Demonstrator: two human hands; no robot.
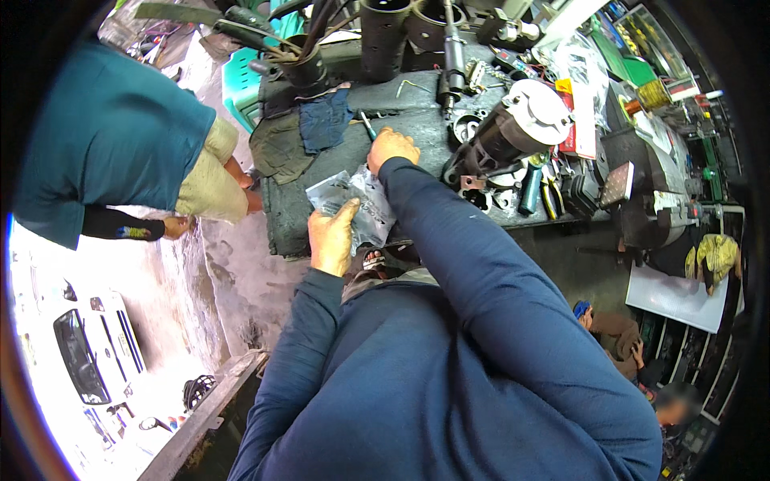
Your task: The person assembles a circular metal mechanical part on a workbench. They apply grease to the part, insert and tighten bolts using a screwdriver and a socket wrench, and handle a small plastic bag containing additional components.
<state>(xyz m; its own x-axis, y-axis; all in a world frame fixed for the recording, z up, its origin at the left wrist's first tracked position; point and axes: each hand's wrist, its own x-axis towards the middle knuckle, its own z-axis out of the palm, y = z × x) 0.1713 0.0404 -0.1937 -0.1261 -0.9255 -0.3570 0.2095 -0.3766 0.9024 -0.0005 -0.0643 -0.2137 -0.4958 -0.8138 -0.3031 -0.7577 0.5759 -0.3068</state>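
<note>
My left hand [331, 238] pinches the near edge of a clear plastic bag [365, 210], thumb on top. Dark small contents show faintly through the plastic; their kind cannot be made out. Just beyond the bag, my right hand [393, 147] is closed around a slim tool [369, 128] with a teal handle and a thin pale tip, which points away to the far left over the dark bench [401, 108]. A dark blue cloth [325, 120] and a greyish olive cloth [281, 150] lie left of my right hand.
To the right stands a black motor housing [497, 136] with a white end cap, near yellow-handled pliers [552, 199] and loose metal parts. Dark cylinders [383, 40] and a can of tools [306, 70] line the far side. A person in teal [132, 132] stands at left.
</note>
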